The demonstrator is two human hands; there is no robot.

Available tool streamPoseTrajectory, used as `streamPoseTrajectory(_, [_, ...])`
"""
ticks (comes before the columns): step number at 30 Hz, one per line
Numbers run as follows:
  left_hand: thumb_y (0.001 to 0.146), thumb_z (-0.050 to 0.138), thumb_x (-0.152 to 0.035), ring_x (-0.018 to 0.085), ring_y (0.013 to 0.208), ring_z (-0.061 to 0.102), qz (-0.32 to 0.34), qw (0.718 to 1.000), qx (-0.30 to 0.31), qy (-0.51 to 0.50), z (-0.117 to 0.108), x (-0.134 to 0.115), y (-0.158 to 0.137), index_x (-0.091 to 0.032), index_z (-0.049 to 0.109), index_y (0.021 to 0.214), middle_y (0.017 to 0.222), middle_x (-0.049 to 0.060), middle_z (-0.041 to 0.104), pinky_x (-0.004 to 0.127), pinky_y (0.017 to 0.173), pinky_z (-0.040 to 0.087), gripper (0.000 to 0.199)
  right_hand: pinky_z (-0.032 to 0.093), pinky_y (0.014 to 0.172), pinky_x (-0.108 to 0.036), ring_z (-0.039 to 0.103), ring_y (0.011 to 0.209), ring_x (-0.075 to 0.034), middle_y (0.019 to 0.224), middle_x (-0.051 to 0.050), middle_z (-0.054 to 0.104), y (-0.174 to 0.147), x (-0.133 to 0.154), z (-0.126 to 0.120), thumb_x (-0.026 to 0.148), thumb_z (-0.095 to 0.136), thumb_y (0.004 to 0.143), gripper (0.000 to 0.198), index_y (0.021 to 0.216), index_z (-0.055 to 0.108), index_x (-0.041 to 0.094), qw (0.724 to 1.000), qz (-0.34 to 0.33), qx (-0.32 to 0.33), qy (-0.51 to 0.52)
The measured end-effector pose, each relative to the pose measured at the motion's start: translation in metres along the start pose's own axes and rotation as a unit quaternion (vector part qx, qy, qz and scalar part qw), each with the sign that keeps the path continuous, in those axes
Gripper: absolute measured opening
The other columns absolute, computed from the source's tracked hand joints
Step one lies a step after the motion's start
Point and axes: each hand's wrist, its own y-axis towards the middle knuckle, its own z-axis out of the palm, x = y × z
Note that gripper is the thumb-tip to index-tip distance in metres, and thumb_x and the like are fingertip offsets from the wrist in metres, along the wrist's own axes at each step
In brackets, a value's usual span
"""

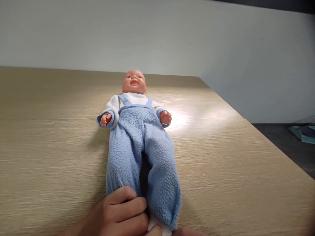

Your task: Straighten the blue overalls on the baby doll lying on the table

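A baby doll lies face up on the wood-grain table, head away from me. It wears blue fleece dungarees over a white shirt. My left hand comes in from the bottom left, its fingers curled around the hem of the trouser leg on the left. Only a sliver of my right hand shows at the bottom edge, under the other trouser leg, with a fingertip against a bit of white sock that pokes out of the hem. Its grip is hidden.
A plain pale wall stands behind the table. The table's right edge runs diagonally toward me, with dark floor beyond it. A teal object lies on that floor at the far right.
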Motion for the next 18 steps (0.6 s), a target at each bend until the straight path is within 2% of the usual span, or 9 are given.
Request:
streamPoseTrajectory(4, [0.108, 0.029, -0.008, 0.012, 0.075, 0.063, -0.001, 1.0, 0.001, -0.003, -0.001, 0.001, -0.002, -0.014, 0.069, 0.09, 0.074, -0.002, 0.069, 0.03, 0.082, 0.041, 0.045, 0.024, 0.046, -0.031, 0.045, 0.056, -0.02, 0.057, -0.003, 0.035, 0.001, 0.0, -0.004, 0.031, 0.06, 0.059, 0.033, 0.041, 0.032, 0.028, 0.999, 0.01, 0.025, 0.022])
streamPoseTrajectory(7, [0.107, 0.028, -0.007, 0.012, 0.074, 0.063, 0.001, 1.0, 0.0, 0.001, 0.0, 0.001, -0.002, -0.013, 0.069, 0.089, 0.07, -0.001, 0.067, 0.03, 0.079, 0.043, 0.045, 0.023, 0.044, -0.032, 0.049, 0.059, -0.021, 0.057, -0.004, 0.038, -0.001, 0.003, -0.007, 0.03, 0.069, 0.053, 0.032, 0.04, 0.039, 0.031, 0.999, 0.023, 0.021, 0.042])
streamPoseTrajectory(10, [0.106, 0.029, -0.005, 0.012, 0.069, 0.061, 0.003, 1.0, -0.012, 0.007, 0.003, 0.0, -0.001, -0.013, 0.069, 0.086, 0.065, -0.002, 0.064, 0.029, 0.076, 0.044, 0.045, 0.023, 0.044, -0.03, 0.049, 0.061, -0.02, 0.057, -0.003, 0.036, -0.004, 0.01, -0.009, 0.033, 0.068, 0.051, 0.032, 0.039, 0.038, 0.031, 0.998, 0.044, 0.001, 0.053])
streamPoseTrajectory(14, [0.106, 0.031, -0.007, 0.009, 0.067, 0.062, 0.002, 0.999, -0.05, 0.019, 0.005, -0.001, -0.004, -0.015, 0.069, 0.078, 0.065, -0.004, 0.064, 0.023, 0.083, 0.048, 0.047, 0.018, 0.045, -0.029, 0.042, 0.056, -0.021, 0.055, -0.004, 0.03, -0.009, 0.022, -0.01, 0.033, 0.058, 0.048, 0.032, 0.039, 0.028, 0.025, 0.995, 0.068, -0.03, 0.061])
streamPoseTrajectory(16, [0.106, 0.031, -0.01, 0.005, 0.07, 0.065, -0.017, 0.999, -0.017, 0.025, 0.001, -0.001, -0.004, -0.016, 0.07, 0.078, 0.066, -0.007, 0.061, 0.017, 0.086, 0.05, 0.048, 0.016, 0.047, -0.029, 0.039, 0.053, -0.022, 0.055, -0.005, 0.028, -0.009, 0.024, -0.011, 0.034, 0.054, 0.047, 0.031, 0.04, 0.025, 0.023, 0.995, 0.071, -0.031, 0.064])
streamPoseTrajectory(18, [0.105, 0.034, -0.016, 0.001, 0.077, 0.066, -0.037, 0.997, 0.063, 0.033, -0.008, -0.003, -0.003, -0.016, 0.073, 0.083, 0.068, -0.01, 0.057, 0.015, 0.088, 0.049, 0.044, 0.015, 0.047, -0.029, 0.039, 0.053, -0.023, 0.057, -0.006, 0.029, -0.007, 0.022, -0.012, 0.033, 0.053, 0.046, 0.031, 0.042, 0.025, 0.022, 0.995, 0.068, -0.02, 0.064])
